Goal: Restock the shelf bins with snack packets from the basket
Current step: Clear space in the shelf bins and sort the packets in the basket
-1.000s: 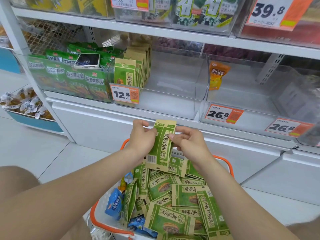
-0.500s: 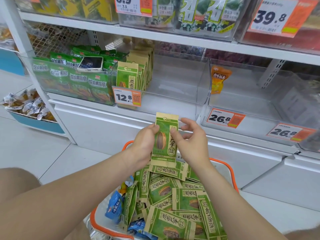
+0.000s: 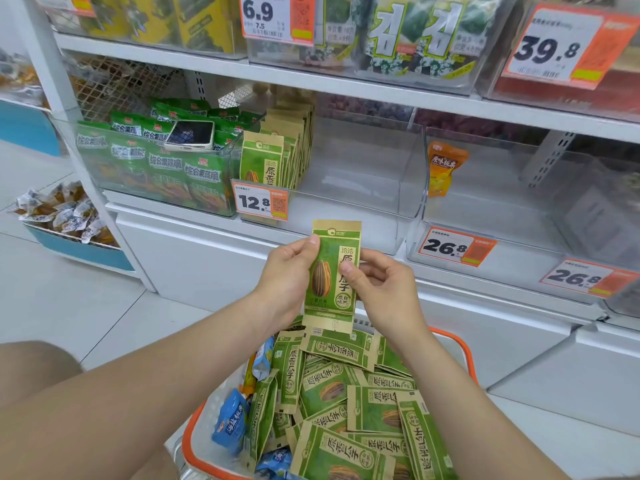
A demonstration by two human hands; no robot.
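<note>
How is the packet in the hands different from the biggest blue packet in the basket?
The held packet is green with tan ends; the blue packet is blue. The held packet is upright, pinched by the left hand and right hand; the blue packet lies tilted in the basket, untouched. Both are snack packets with writing.
</note>
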